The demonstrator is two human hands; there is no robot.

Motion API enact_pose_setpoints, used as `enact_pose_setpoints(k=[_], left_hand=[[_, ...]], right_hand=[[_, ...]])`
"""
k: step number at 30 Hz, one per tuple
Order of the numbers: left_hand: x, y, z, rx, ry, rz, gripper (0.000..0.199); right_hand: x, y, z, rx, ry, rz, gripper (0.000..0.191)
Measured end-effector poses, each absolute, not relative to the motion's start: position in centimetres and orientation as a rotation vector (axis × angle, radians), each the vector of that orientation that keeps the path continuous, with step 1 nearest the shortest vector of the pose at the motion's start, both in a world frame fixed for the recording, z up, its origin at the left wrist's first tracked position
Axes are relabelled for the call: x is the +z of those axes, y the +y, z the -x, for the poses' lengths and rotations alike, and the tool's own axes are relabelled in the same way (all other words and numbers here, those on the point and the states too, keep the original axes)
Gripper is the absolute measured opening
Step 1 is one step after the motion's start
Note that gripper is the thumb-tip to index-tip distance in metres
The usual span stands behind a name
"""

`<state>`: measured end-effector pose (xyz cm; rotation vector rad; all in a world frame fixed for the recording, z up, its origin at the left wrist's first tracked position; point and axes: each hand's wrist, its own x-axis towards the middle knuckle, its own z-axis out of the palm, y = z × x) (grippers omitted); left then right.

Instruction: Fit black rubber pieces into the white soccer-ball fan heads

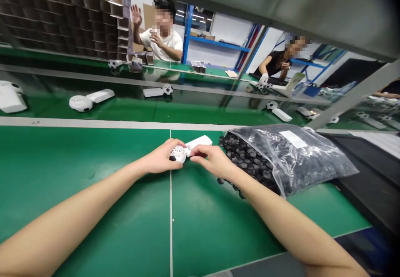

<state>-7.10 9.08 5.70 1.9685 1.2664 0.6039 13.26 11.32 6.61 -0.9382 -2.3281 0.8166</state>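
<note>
A white device [199, 142] with a round head patterned like a black-and-white football lies on the green table [125, 222]. My left hand [163, 157] is wrapped round the ball-shaped head, thumb at its near side and fingers at its far side. At the neck between head and handle, the thumb and forefinger of my right hand [213, 158] are pinched together; whatever is between these fingertips is too small to make out. Just right of my right hand, small black pieces [250, 156] spill from the mouth of a clear plastic bag [315, 166].
Beyond a pale rail [93, 122], several similar white devices [80, 103] lie on a green conveyor. Two people sit across it, before blue shelving [215, 42]. Black trays [368, 172] stand at right; a grey beam crosses overhead.
</note>
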Motion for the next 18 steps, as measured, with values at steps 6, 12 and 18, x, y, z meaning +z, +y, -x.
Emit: enact_pose_setpoints(k=[6, 12, 18], left_hand=[[6.1, 9.4, 7.4, 0.555, 1.171, -2.001, 0.043], [6.0, 9.3, 7.2, 0.601, 1.247, -1.979, 0.043], [5.6, 9.2, 6.8, 0.659, 1.298, -1.977, 0.038]], right_hand=[[6.3, 12.1, -12.3, 0.841, -2.385, 0.811, 0.004], [5.6, 12.7, -12.1, 0.899, -2.312, 0.789, 0.001], [5.2, 13.2, -12.5, 1.005, -2.271, 0.736, 0.004]])
